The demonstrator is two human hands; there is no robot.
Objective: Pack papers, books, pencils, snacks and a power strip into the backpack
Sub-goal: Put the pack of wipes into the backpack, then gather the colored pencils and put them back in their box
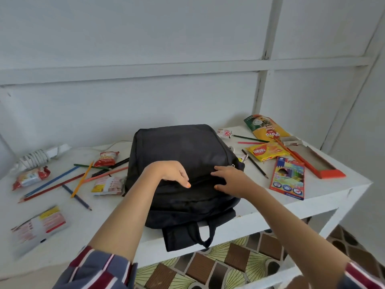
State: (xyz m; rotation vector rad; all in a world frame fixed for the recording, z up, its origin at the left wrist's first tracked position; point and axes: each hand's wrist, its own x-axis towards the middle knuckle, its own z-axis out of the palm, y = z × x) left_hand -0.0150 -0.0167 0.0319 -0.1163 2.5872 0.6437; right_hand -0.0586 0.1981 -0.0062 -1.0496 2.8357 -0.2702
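Observation:
A black backpack (181, 155) lies flat in the middle of the white table (325, 190), straps hanging over the front edge. My left hand (170, 172) rests on its top with fingers curled down onto the fabric. My right hand (231, 180) lies beside it with fingers spread on the fabric near the zipper. Loose coloured pencils (62, 182) lie to the left, with small snack packets (31, 177) and a white power strip (39, 156) with coiled cord. Right of the bag are yellow snack packs (266, 151), more pencils (255, 163) and a coloured pencil box (288, 178).
A printed paper packet (39, 224) lies at the table's front left. An open orange cardboard tray (316, 161) sits at the far right edge. A large snack bag (264, 127) lies at the back right. The wall stands close behind; patterned floor shows below the table.

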